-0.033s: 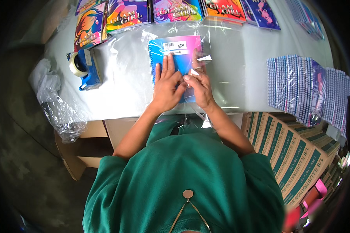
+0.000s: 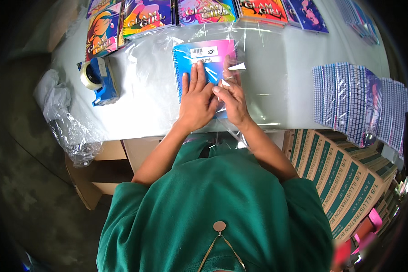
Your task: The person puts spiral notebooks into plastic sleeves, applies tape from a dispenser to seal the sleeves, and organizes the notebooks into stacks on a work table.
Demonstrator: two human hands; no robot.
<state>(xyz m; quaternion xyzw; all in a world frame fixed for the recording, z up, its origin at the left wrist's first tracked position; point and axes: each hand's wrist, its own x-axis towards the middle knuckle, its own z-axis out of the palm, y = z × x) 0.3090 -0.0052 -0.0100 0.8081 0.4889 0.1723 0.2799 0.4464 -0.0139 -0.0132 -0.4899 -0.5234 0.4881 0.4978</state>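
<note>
A spiral notebook (image 2: 212, 68) with a blue-and-pink cover and a white barcode label lies on the table in front of me, its wire binding on the left. Clear plastic film (image 2: 265, 90) is spread under and around it and folds over its right side. My left hand (image 2: 196, 106) rests on the cover with its fingers stretched out. At the lower right of the notebook, my right hand (image 2: 235, 102) pinches the film, thumb close to the left thumb. A ring shows on one right finger.
A blue tape dispenser (image 2: 105, 81) stands to the left, near crumpled clear plastic (image 2: 72, 122). Colourful notebooks (image 2: 206, 11) line the far side. Stacked spiral notebooks (image 2: 340, 95) sit at the right, above cardboard boxes (image 2: 335, 181) beside the table.
Both hands stay at the notebook with only slight shifts. The film's glints over the cover have changed, and the left fingers lie slightly higher on the cover.
</note>
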